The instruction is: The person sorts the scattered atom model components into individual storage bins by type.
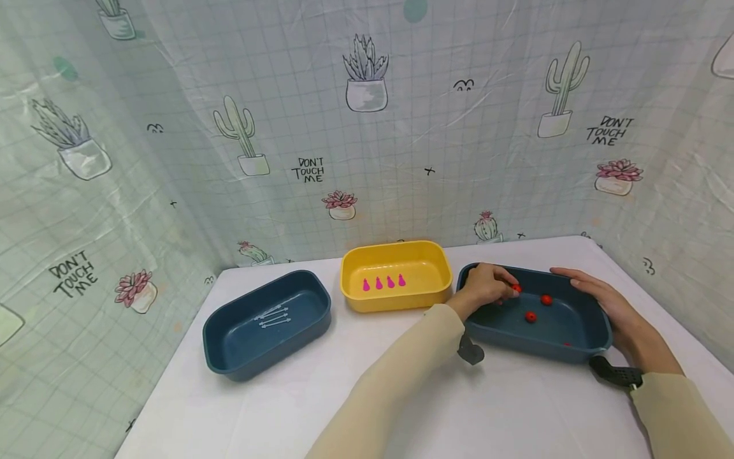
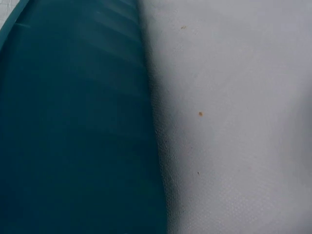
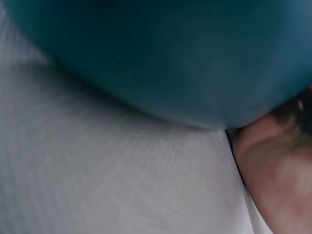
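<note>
Holding perhaps four red beads (image 1: pixel 531 316); four pink pieces (image 1: pixel 383 282).

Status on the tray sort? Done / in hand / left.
Done, it seems: pale sticks lie in the left blue tray, four pink pieces in the yellow tray.
In hand: left hand pinches a red bead inside the right blue tray; right hand rests on its rim.
Left: cannot tell.
</note>
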A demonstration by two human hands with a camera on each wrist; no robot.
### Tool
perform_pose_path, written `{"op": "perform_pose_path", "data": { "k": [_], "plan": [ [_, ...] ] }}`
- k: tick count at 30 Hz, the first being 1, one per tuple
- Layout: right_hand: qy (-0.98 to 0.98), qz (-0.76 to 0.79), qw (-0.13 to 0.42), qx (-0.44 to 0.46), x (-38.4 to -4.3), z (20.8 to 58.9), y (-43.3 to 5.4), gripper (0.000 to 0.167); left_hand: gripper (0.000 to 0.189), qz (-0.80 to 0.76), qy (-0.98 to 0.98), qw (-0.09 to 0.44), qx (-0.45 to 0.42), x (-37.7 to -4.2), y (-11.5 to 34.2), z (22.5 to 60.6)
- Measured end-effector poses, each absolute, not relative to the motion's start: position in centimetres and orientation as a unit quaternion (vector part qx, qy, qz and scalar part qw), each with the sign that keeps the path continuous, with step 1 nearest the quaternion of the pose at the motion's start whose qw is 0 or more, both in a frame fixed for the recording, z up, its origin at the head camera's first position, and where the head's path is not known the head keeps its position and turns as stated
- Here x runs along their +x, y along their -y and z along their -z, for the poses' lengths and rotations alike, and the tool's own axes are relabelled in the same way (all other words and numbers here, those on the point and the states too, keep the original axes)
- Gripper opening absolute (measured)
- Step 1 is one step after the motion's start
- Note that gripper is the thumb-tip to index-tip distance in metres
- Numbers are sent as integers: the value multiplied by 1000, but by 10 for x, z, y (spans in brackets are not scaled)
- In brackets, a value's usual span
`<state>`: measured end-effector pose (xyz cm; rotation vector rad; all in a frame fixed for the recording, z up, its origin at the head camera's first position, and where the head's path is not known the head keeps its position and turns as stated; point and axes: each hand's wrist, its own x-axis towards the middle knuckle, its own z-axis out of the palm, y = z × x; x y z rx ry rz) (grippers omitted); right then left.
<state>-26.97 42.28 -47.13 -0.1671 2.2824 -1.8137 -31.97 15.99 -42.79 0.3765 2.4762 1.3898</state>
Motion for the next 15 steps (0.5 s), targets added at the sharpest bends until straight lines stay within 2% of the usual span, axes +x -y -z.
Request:
{"op": "perform_pose_path", "data": {
  "k": [15],
  "plan": [
    [-749,648,114,-77,-267,469,-423,52,10,-355,-906,129,191,-316,-159,433]
  ]
}}
